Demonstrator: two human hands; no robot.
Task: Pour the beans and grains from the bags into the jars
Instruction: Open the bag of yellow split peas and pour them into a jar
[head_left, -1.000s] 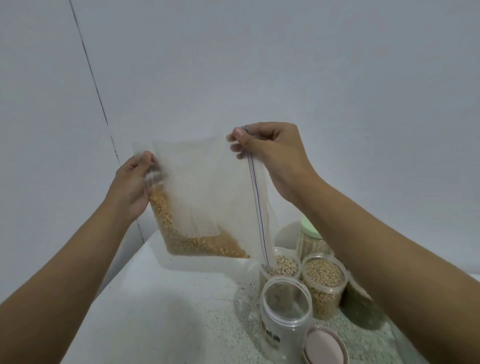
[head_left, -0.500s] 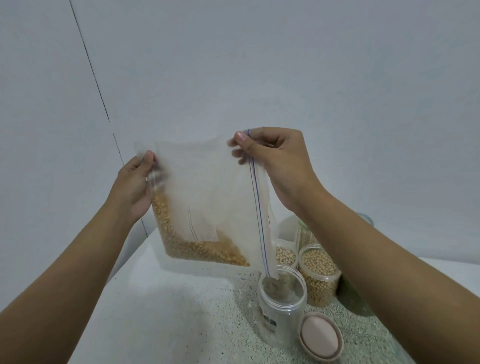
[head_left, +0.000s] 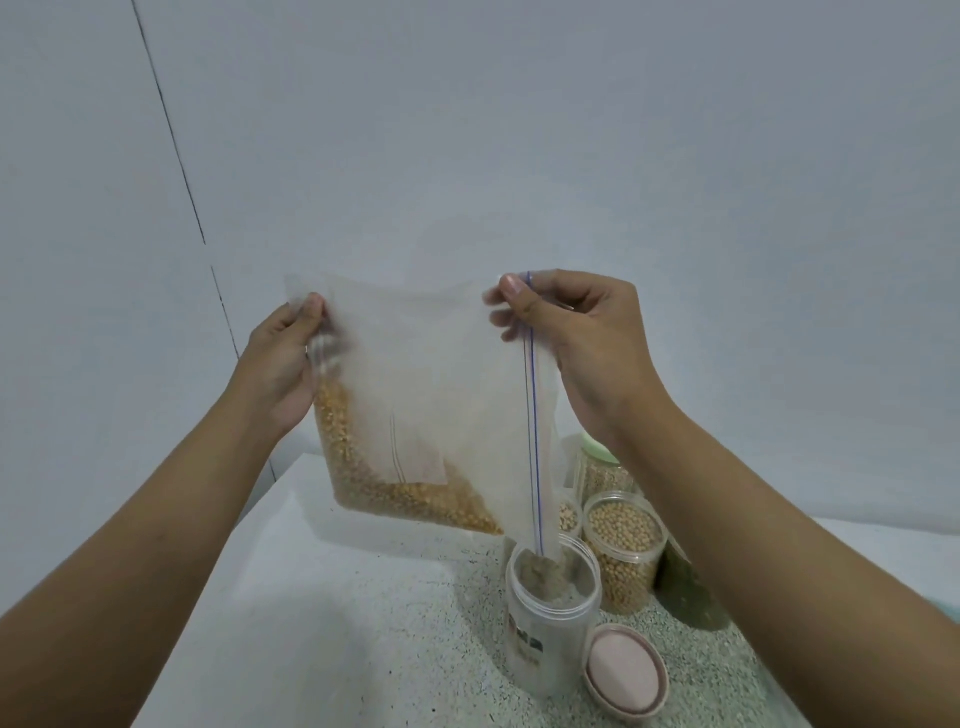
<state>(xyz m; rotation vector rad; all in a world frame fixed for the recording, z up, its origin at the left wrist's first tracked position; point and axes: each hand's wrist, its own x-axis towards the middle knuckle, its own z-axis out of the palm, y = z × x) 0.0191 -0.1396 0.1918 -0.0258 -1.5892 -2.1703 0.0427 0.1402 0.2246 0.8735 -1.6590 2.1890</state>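
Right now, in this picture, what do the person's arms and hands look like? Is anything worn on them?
Both arms are bare up to the picture's edge: no sleeve shows on the left forearm or the right forearm. The left hand and the right hand wear no glove, and no ring, watch or bracelet is visible. The right thumb's nail is short.
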